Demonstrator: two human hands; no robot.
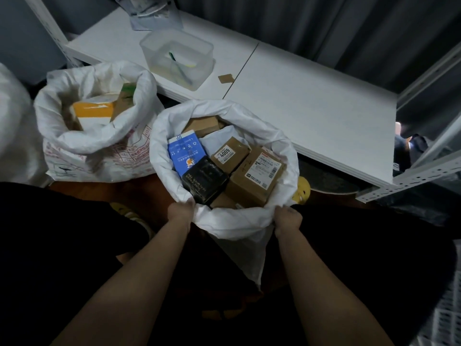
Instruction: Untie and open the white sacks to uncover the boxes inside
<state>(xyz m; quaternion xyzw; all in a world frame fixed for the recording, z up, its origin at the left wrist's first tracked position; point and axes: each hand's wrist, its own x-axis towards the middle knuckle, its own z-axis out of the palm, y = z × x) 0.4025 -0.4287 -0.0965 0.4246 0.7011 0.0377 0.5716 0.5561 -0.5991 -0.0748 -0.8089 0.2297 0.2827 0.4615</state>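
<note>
A white sack stands open in front of me on the floor, its mouth rolled wide. Inside lie a blue box, a black box and several brown cardboard boxes with shipping labels. My left hand grips the sack's near rim on the left. My right hand grips the near rim on the right. A second white sack with red print stands open to the left, showing an orange-and-white box and a brown box.
A low white table runs behind the sacks and carries a clear plastic tub with pens. Metal shelving stands at the right. A yellow slipper lies by the sack. Another white bag sits at the far left.
</note>
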